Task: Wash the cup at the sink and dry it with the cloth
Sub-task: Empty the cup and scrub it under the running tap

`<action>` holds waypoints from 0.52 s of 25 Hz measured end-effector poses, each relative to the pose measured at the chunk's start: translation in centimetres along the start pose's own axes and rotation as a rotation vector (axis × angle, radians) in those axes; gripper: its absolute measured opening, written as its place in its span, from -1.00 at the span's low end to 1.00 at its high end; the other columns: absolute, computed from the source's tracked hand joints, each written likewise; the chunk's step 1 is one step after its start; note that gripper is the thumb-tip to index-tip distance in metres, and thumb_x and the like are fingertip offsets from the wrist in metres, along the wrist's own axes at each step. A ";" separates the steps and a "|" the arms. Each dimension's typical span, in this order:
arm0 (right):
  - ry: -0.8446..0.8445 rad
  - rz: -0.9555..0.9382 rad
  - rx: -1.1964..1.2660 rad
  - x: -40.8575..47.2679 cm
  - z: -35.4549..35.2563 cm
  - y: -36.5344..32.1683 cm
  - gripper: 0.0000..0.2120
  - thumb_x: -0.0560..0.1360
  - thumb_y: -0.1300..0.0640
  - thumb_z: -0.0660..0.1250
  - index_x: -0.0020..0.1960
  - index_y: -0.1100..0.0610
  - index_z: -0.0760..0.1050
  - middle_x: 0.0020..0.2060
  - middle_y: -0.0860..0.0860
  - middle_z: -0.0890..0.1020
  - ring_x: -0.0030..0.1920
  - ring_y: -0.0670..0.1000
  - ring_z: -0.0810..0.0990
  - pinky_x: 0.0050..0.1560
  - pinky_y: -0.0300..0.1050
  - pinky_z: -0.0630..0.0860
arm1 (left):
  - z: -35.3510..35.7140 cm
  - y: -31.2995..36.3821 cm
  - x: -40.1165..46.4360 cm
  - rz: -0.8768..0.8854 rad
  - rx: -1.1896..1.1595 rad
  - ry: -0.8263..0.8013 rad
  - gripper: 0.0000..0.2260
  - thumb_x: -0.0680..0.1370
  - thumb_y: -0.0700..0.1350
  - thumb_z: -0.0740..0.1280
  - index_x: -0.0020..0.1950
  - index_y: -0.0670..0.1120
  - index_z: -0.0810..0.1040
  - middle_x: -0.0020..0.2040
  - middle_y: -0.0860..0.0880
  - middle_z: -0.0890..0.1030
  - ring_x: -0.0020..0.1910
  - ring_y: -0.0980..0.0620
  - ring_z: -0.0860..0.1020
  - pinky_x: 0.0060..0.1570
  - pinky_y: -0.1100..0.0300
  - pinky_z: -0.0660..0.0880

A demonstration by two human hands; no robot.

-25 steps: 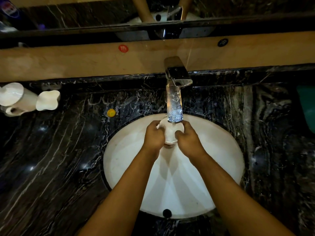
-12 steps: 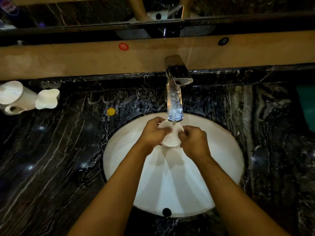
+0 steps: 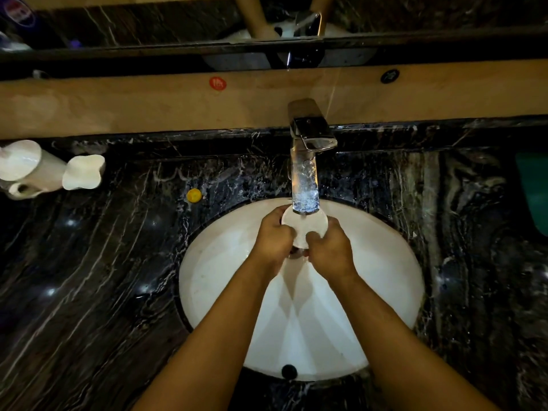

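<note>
A small white cup (image 3: 305, 228) is held over the white oval sink (image 3: 385, 280), right under the spout of the chrome faucet (image 3: 308, 161), where running water glows bluish. My left hand (image 3: 274, 240) grips the cup from the left, fingers curled round its rim. My right hand (image 3: 329, 247) grips it from the right and below. Most of the cup's body is hidden behind my fingers. A green cloth (image 3: 533, 191) shows at the right edge of the dark counter.
Two white cups (image 3: 83, 172) and a white mug (image 3: 26, 170) lie at the far left of the black marble counter (image 3: 103, 277). A small yellow object (image 3: 194, 195) sits near the sink's left rim. A mirror and a wooden ledge (image 3: 118, 105) run behind the faucet.
The cup has turned between my hands under the water; its rim now faces up toward the spout. Both hands shifted slightly on it and kept their hold.
</note>
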State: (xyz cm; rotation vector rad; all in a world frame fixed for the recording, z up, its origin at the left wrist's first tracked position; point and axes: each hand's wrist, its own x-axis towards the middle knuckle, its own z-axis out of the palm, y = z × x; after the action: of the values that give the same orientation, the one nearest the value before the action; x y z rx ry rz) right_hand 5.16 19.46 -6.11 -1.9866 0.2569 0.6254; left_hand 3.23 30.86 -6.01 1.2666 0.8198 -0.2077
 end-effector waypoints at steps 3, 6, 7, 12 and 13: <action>0.041 -0.086 -0.092 0.6 -0.3 0.3 -0.69 0.59 0.23 0.17 0.30 0.19 0.49 0.03 0.15 0.68 -0.04 0.21 0.68 -0.19 -0.08 0.61 | -0.7 0.3 0.1 -0.027 0.078 -0.059 -0.46 0.41 -0.50 0.25 0.29 -0.05 0.49 0.13 -0.17 0.66 0.06 -0.25 0.64 0.04 -0.29 0.61; 0.097 -0.106 -0.168 1.2 -0.5 -0.1 -0.76 0.62 0.12 0.19 0.19 0.15 0.54 -0.05 0.14 0.70 -0.10 0.22 0.69 -0.08 0.08 0.65 | -0.6 -0.1 -0.2 -0.059 0.055 -0.089 -0.43 0.41 -0.49 0.29 0.31 0.00 0.47 0.18 -0.18 0.63 0.08 -0.30 0.65 -0.03 -0.31 0.65; 0.113 -0.112 -0.184 1.3 -0.7 -0.5 -0.78 0.63 0.08 0.21 0.17 0.14 0.53 -0.06 0.12 0.69 -0.11 0.20 0.69 -0.08 0.11 0.65 | -0.5 -0.4 -0.2 -0.067 0.028 -0.091 -0.41 0.40 -0.49 0.29 0.34 -0.01 0.46 0.21 -0.20 0.61 0.07 -0.31 0.65 -0.12 -0.22 0.67; -0.032 -0.227 -0.208 0.7 -1.5 -1.3 -0.74 0.61 0.16 0.24 0.29 0.13 0.46 -0.03 -0.01 0.61 -0.12 0.02 0.62 -0.18 -0.13 0.63 | -0.1 -0.9 0.3 -0.075 -0.100 -0.043 -0.38 0.29 -0.35 0.26 0.31 0.02 0.50 0.21 -0.21 0.61 0.09 -0.28 0.61 -0.21 -0.04 0.55; -0.065 -0.239 -0.195 0.2 -1.4 -1.2 -0.70 0.59 0.20 0.25 0.32 0.12 0.44 0.00 -0.01 0.62 -0.13 -0.01 0.61 -0.26 -0.30 0.55 | 0.1 -0.9 0.4 -0.095 -0.140 -0.019 -0.47 0.34 -0.30 0.27 0.28 0.03 0.52 0.17 -0.20 0.64 0.05 -0.24 0.61 -0.19 -0.03 0.53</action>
State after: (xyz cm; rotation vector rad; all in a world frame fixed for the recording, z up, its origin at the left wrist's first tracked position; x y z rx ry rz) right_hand 6.34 18.83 -4.76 -2.1377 -0.0837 0.5760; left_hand 3.07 30.62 -6.90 1.0937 0.8649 -0.2341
